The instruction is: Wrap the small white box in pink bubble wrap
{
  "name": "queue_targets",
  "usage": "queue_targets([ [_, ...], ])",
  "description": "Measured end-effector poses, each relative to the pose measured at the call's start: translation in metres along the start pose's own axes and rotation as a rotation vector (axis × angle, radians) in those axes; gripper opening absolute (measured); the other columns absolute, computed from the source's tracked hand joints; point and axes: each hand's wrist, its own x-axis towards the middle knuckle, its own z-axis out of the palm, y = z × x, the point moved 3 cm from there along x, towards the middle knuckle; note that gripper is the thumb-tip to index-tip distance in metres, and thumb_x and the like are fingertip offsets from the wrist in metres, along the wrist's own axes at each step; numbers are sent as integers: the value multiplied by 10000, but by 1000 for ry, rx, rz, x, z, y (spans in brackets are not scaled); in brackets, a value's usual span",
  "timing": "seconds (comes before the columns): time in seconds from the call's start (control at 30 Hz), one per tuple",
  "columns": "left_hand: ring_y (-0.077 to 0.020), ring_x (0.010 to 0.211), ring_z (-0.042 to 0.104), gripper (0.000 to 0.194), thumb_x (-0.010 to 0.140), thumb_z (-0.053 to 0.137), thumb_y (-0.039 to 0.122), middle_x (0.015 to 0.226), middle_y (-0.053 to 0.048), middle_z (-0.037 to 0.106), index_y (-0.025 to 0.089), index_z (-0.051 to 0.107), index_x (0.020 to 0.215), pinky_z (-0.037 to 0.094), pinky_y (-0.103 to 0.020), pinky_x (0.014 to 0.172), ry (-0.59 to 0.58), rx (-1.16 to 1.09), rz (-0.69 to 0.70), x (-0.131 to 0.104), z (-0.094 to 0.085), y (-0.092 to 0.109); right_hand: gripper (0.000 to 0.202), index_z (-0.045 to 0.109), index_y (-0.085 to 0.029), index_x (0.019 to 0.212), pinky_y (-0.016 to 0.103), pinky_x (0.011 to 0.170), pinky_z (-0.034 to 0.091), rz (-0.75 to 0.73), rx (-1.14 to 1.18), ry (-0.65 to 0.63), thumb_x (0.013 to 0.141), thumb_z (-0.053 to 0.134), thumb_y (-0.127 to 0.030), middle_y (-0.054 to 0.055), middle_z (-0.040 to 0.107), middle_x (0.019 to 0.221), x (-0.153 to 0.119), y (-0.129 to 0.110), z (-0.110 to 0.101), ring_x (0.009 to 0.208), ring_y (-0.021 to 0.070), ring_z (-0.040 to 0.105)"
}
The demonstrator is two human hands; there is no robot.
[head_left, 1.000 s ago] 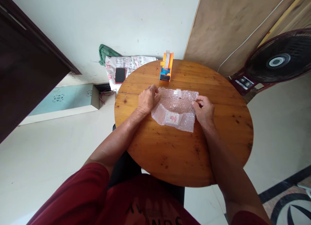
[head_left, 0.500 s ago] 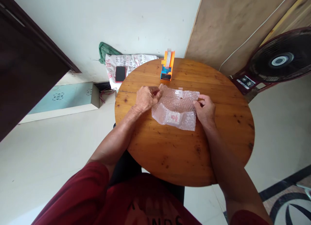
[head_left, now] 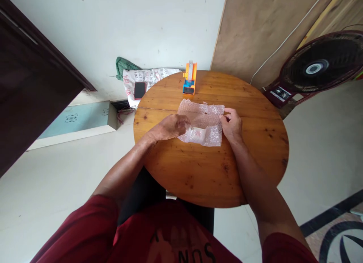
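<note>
A sheet of clear bubble wrap (head_left: 202, 117) lies on the round wooden table (head_left: 195, 172). Under a folded layer near its front edge shows a small white packet (head_left: 198, 133) with faint red marks. My left hand (head_left: 177, 126) is at the left side of the wrap, beside the packet, its fingers bent together on the plastic. At the right edge, my right hand (head_left: 231, 123) pinches the wrap between thumb and fingers.
An orange and blue tape dispenser (head_left: 190, 79) stands at the table's back edge. Behind the table's left side, a dark phone (head_left: 139, 90) rests on a printed white sack (head_left: 154, 77). A large fan (head_left: 314, 68) stands at the right.
My left hand has moved down from the wrap's upper left corner to its lower left part, near the packet. My right hand keeps its hold. The whole view has shifted slightly.
</note>
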Motion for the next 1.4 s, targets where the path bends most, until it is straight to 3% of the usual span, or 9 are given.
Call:
queue_targets([
  [0.1,-171,864,648,187,738,567,111,887,-33,713,203,704,825,503,-290,818,26,-49,226,-26,-3,18,345,634,-221,1110,356,684,465,8,-16,-2,801,581,-365,26,720,754,0,0,0,646,213,613],
  [0.17,-204,1016,644,144,717,600,92,1019,-57,716,202,680,762,490,-354,956,-63,-57,377,-47,-1,32,345,638,-217,1110,352,675,459,12,-30,-10,800,577,-358,31,722,754,0,-1,1,636,211,606],
  [0.23,-211,1071,645,157,735,615,99,1124,-84,700,197,689,833,499,-357,968,-197,-114,424,-67,6,39,349,639,-220,1115,350,671,455,8,-47,-21,800,573,-356,32,723,756,0,-3,1,631,210,602],
  [0.37,-183,906,669,112,827,619,190,995,-77,716,175,678,921,535,-312,824,-328,-196,335,-86,28,36,377,633,-211,1140,349,683,456,12,-86,-31,800,557,-356,34,727,756,0,-7,0,650,217,612],
  [0.5,-124,739,618,129,937,506,238,862,-29,681,164,611,948,492,-240,673,-233,-250,157,-82,50,28,411,617,-204,1181,349,713,461,27,-134,-57,807,537,-356,39,744,794,0,-9,-1,694,223,633],
  [0.63,-117,730,609,195,996,422,255,804,-3,664,180,578,905,482,-245,711,-92,-140,56,-75,67,28,413,609,-213,1197,346,734,458,32,-169,-63,817,534,-356,35,750,816,-1,-11,-3,732,227,647],
  [0.9,-217,871,689,232,1004,440,296,976,-55,703,200,651,1004,510,-317,727,-184,511,107,-70,96,51,404,606,-250,1213,327,705,421,46,-305,-112,835,564,-386,25,757,861,-2,-17,-2,794,240,656],
  [1.13,-237,874,677,191,982,504,322,951,-53,698,187,639,977,523,-368,772,-217,583,77,-70,98,65,426,613,-225,1227,336,732,431,12,-263,-153,838,576,-396,37,758,877,0,-17,-7,811,244,663],
  [1.4,-295,1144,562,206,973,486,257,1265,-118,603,164,657,1039,477,-452,981,-59,603,318,-75,110,57,423,613,-218,1248,355,720,449,30,-468,-362,845,591,-347,72,769,931,10,-32,-23,893,287,683],
])
